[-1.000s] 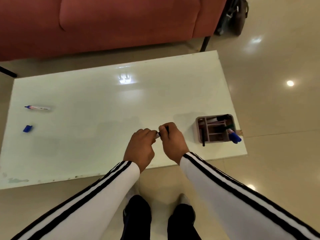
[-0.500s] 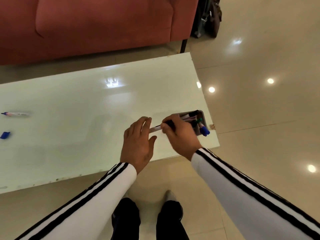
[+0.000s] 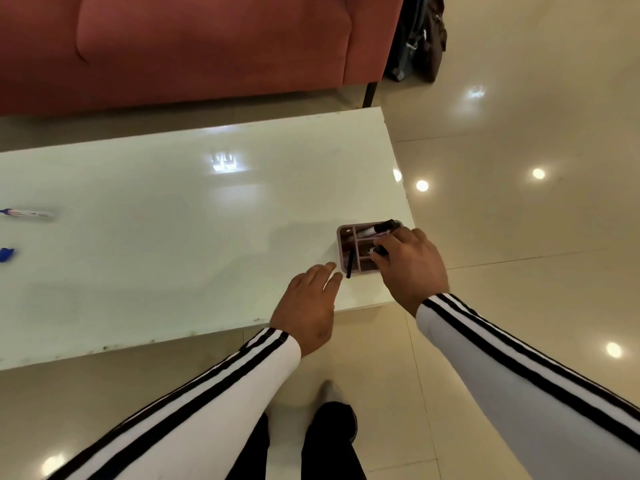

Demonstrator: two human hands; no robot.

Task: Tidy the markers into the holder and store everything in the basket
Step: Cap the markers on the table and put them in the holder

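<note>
A pink compartment holder [image 3: 343,233] stands near the right end of the white table [image 3: 173,237]. My right hand [image 3: 410,265] is over the holder's right side and pinches a black-capped marker [image 3: 379,251] above a compartment. Other markers [image 3: 375,228] lie in the holder, and a black pen [image 3: 349,263] leans out over its near wall. My left hand [image 3: 310,306] rests flat on the table just left of the holder, fingers straight, holding nothing. At the far left lie an uncapped blue marker [image 3: 27,213] and its blue cap [image 3: 6,254].
A red sofa [image 3: 190,46] runs along the far side of the table. A dark bag [image 3: 420,36] sits on the glossy floor beside the sofa's right end. No basket is in view. My legs stand at the table's near edge.
My right hand carried the marker right, from in front of me to over the holder. My left hand let go of it and flattened on the table. The view swung right.
</note>
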